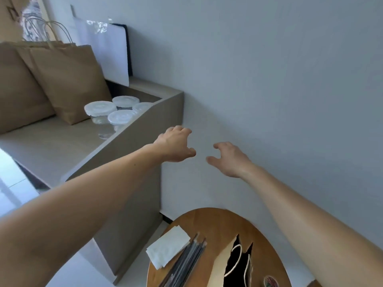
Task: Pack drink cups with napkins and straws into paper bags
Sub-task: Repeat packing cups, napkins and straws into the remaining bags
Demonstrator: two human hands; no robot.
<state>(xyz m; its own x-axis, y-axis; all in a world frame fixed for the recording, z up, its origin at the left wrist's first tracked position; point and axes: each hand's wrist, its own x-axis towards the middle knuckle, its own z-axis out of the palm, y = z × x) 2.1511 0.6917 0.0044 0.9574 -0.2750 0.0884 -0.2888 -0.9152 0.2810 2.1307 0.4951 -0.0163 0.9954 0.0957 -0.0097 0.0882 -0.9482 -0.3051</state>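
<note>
Cups (100, 109): four, clear, lidded, upright, clustered on ledge (41, 146), up-left of both hands. Left hand (175, 145) nearer; right hand (232, 160) farther right. Both empty, fingers loosely curled, apart. Bag (219, 257) open on table (207, 220) below.

There are four lidded cups (100, 109) and at least two brown paper bags (70, 79). Below lie one open bag (219, 262), one napkin stack (167, 247) and one straw bundle (186, 264)
</note>
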